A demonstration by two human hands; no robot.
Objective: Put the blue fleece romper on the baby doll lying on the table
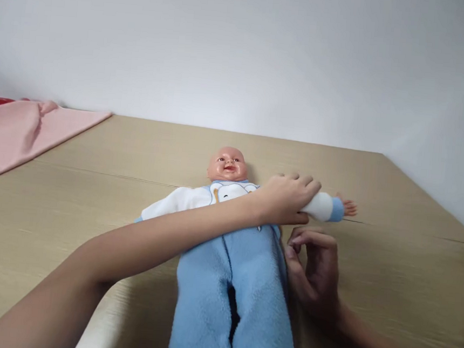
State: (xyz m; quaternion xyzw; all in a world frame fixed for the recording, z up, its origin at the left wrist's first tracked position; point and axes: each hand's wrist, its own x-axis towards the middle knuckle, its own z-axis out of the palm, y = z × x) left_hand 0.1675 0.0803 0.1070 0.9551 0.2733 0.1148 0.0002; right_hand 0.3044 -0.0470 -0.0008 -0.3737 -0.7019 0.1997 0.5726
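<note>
Head view: baby doll (228,165) lies face up mid wooden table (390,263) in a blue fleece romper (238,283). Left hand (284,197) reaches across its chest, fingers wrapped round the white sleeve (322,206). Right hand (313,270) sits half curled against the romper's side, grip unclear; pink cloth (20,134) far left.

We find the doll (240,261) lying face up on the table (403,254), its head toward the wall (243,50) behind it. Well to the doll's left lies a cloth (16,133). Our left hand (286,200) clasps the doll's arm on the right, and our right hand (312,273) sits just beside its torso.
</note>
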